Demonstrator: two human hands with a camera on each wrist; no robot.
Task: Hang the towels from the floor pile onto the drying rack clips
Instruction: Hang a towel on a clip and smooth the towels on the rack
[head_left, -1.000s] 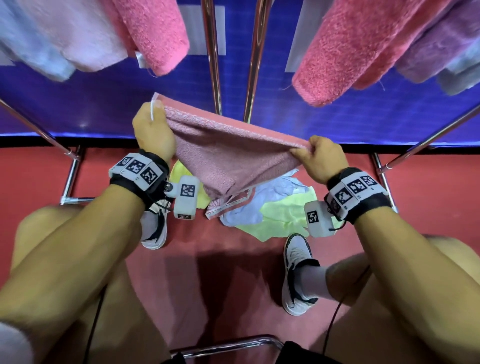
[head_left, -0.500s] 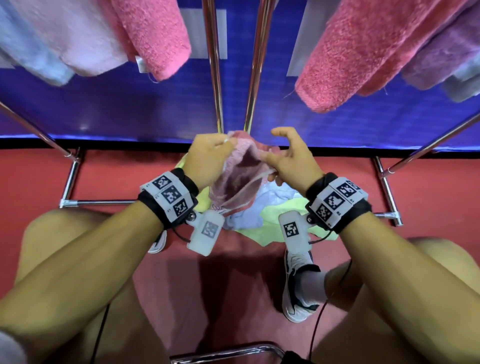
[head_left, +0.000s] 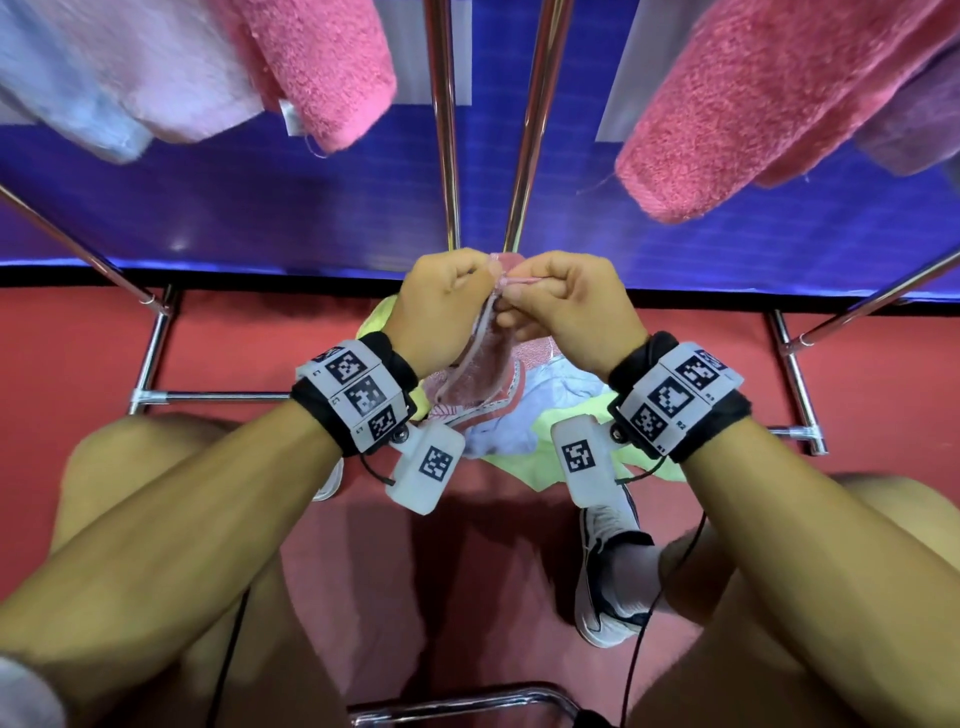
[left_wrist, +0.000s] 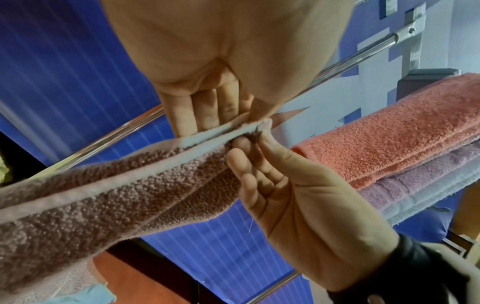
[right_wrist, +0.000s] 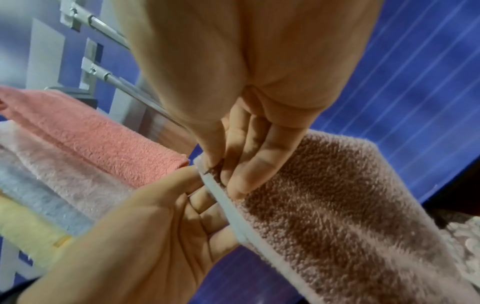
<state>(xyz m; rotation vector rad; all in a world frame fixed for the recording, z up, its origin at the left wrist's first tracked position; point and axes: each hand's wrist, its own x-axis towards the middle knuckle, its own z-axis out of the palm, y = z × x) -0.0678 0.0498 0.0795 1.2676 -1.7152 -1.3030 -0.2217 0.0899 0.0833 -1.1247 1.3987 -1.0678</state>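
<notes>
A dusty-pink towel (head_left: 485, 374) hangs folded between my two hands, in front of the rack's two upright chrome rods (head_left: 442, 130). My left hand (head_left: 460, 293) and right hand (head_left: 543, 296) meet knuckle to knuckle and pinch its top edge together. In the left wrist view my left hand (left_wrist: 207, 115) grips the white hem of the towel (left_wrist: 116, 185) while the right hand (left_wrist: 259, 164) pinches the corner. In the right wrist view the right hand (right_wrist: 241, 164) and left hand (right_wrist: 182, 195) hold the hem of the towel (right_wrist: 337, 195). No clip is in view.
On the red floor below lies the pile: a white-blue towel (head_left: 550, 400) on a yellow-green one (head_left: 519, 460). Pink towels (head_left: 322, 67) (head_left: 753, 114) and a purple one (head_left: 914, 130) hang overhead. Rack base bars (head_left: 208, 397) and my shoes (head_left: 608, 587) flank the pile.
The towel was stretched wide between my hands. My hands have come together at the centre, folding it in half so its two top corners meet.
</notes>
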